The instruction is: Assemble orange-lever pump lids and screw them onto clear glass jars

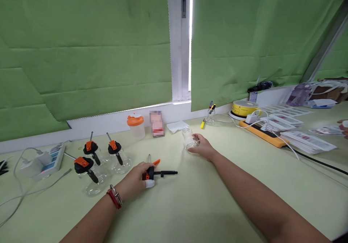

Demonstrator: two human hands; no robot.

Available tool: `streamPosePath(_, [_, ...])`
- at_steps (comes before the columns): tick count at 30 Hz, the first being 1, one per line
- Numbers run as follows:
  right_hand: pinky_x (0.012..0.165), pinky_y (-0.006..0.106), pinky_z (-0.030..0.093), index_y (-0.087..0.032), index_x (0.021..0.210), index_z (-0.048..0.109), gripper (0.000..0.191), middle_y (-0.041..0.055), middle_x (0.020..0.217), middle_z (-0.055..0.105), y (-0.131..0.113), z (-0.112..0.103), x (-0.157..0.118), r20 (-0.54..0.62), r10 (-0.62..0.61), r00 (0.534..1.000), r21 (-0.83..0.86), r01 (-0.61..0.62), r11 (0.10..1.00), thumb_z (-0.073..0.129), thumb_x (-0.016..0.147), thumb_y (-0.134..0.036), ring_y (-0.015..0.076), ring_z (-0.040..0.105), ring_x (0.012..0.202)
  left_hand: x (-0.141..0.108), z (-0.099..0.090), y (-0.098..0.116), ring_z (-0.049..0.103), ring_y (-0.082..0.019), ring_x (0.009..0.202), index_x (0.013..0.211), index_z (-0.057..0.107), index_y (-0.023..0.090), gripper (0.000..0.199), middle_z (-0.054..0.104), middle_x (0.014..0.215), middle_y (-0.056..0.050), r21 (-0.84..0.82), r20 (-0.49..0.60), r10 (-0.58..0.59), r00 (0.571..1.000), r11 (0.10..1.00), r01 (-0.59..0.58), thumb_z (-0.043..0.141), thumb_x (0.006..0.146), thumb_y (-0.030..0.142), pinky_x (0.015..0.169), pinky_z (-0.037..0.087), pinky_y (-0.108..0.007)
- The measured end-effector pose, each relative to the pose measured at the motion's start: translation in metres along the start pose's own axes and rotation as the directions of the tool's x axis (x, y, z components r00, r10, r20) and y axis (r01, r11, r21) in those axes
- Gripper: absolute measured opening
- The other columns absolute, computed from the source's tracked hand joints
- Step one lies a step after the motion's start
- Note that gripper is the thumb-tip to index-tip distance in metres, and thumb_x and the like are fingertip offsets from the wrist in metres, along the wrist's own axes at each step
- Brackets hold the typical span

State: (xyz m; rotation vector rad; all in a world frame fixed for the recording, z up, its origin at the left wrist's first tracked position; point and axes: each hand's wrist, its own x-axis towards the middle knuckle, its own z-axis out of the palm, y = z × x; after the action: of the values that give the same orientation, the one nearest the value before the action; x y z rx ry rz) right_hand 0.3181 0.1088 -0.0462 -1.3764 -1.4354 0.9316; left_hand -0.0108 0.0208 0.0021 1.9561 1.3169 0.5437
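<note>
My left hand (138,179), with a white wrap on one finger, is closed round a black and orange lid (150,173). A black tube on that lid points right and a metal rod sticks up. My right hand (200,147) grips the lower part of a clear glass jar (188,138), which has no lid and leans slightly. To the left stand three clear jars with black and orange lids: one at the front (96,187), one behind it (91,148) and one nearer my left hand (121,161).
An orange-lidded cup (136,129), a pink box (157,124) and white paper (176,126) lie along the wall. Screwdrivers stand in a jar (210,118). An orange power strip (263,134) and card stacks (307,141) are right; a white power strip (53,161) is left. Another person's hand (344,127) shows far right.
</note>
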Motion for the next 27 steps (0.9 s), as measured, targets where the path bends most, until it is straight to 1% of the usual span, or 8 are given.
streamPosePath(3, [0.096, 0.034, 0.042, -0.021, 0.127, 0.043, 0.084, 0.0129, 0.130, 0.048, -0.005, 0.001, -0.006, 0.139, -0.061, 0.988, 0.073, 0.051, 0.996, 0.081, 0.052, -0.023, 0.0244, 0.045, 0.123, 0.005, 0.006, -0.008, 0.058, -0.020, 0.082, 0.113, 0.061, 0.021, 0.049, 0.061, 0.096, -0.003, -0.132, -0.100, -0.012, 0.995, 0.991, -0.002, 0.067, 0.066, 0.034, 0.075, 0.048, -0.033])
streamPosePath(5, [0.094, 0.032, 0.044, -0.022, 0.126, 0.043, 0.082, 0.0113, 0.129, 0.049, -0.010, 0.000, -0.010, 0.199, -0.099, 0.975, 0.083, 0.083, 0.993, 0.080, 0.053, -0.021, 0.0232, 0.044, 0.124, 0.008, 0.009, -0.010, 0.060, -0.022, 0.087, 0.115, 0.058, 0.019, 0.052, 0.064, 0.098, -0.005, -0.232, -0.144, -0.028, 0.989, 0.973, -0.006, 0.068, 0.067, 0.035, 0.079, 0.048, -0.034])
streamPosePath(8, [0.089, 0.032, 0.046, -0.024, 0.121, 0.044, 0.076, 0.0095, 0.127, 0.049, -0.019, -0.004, -0.015, 0.221, -0.115, 0.968, 0.062, 0.104, 0.993, 0.077, 0.053, -0.016, 0.0228, 0.049, 0.117, 0.009, 0.012, -0.009, 0.062, -0.024, 0.096, 0.118, 0.053, 0.016, 0.058, 0.066, 0.101, -0.009, -0.370, -0.187, -0.068, 0.980, 0.929, -0.006, 0.070, 0.066, 0.035, 0.086, 0.047, -0.037])
streamPosePath(11, [0.086, 0.032, 0.047, -0.024, 0.117, 0.048, 0.072, 0.0085, 0.126, 0.048, -0.025, -0.010, -0.018, 0.264, -0.126, 0.956, 0.056, 0.115, 0.992, 0.076, 0.051, -0.015, 0.0233, 0.051, 0.112, 0.009, 0.014, -0.007, 0.063, -0.024, 0.098, 0.119, 0.051, 0.016, 0.064, 0.065, 0.103, -0.010, -0.450, -0.231, -0.094, 0.969, 0.893, -0.021, 0.073, 0.063, 0.037, 0.089, 0.047, -0.038])
streamPosePath(14, [0.085, 0.033, 0.047, -0.024, 0.117, 0.051, 0.072, 0.0082, 0.125, 0.046, -0.029, -0.017, -0.020, 0.327, -0.146, 0.934, 0.072, 0.129, 0.989, 0.077, 0.050, -0.015, 0.0230, 0.052, 0.108, 0.010, 0.015, -0.008, 0.063, -0.023, 0.095, 0.119, 0.053, 0.016, 0.064, 0.065, 0.101, -0.008, -0.433, -0.280, -0.089, 0.956, 0.901, -0.043, 0.073, 0.063, 0.037, 0.087, 0.048, -0.036])
streamPosePath(19, [0.081, 0.034, 0.048, -0.024, 0.121, 0.053, 0.076, 0.0078, 0.123, 0.044, -0.034, -0.020, -0.023, 0.410, -0.158, 0.898, 0.049, 0.152, 0.987, 0.077, 0.050, -0.015, 0.0187, 0.055, 0.092, 0.010, 0.016, -0.011, 0.061, -0.020, 0.090, 0.118, 0.057, 0.016, 0.062, 0.063, 0.098, -0.006, -0.350, -0.330, -0.076, 0.941, 0.936, -0.047, 0.073, 0.062, 0.035, 0.083, 0.048, -0.033])
streamPosePath(23, [0.086, 0.035, 0.044, -0.026, 0.119, 0.056, 0.074, 0.0061, 0.121, 0.047, -0.040, -0.018, -0.025, 0.440, -0.200, 0.876, -0.013, 0.229, 0.973, 0.076, 0.049, -0.012, 0.0228, 0.050, 0.103, 0.009, 0.015, -0.010, 0.059, -0.020, 0.091, 0.115, 0.059, 0.018, 0.056, 0.061, 0.101, -0.006, -0.290, -0.350, -0.033, 0.936, 0.954, -0.075, 0.072, 0.063, 0.034, 0.083, 0.048, -0.034])
streamPosePath(27, [0.089, 0.036, 0.042, -0.026, 0.118, 0.056, 0.072, 0.0057, 0.121, 0.047, -0.040, -0.021, -0.024, 0.406, -0.202, 0.891, -0.039, 0.237, 0.971, 0.076, 0.049, -0.012, 0.0261, 0.044, 0.114, 0.010, 0.013, -0.010, 0.059, -0.019, 0.092, 0.117, 0.056, 0.017, 0.056, 0.058, 0.105, -0.006, -0.272, -0.374, -0.018, 0.927, 0.958, -0.091, 0.069, 0.065, 0.033, 0.085, 0.047, -0.035])
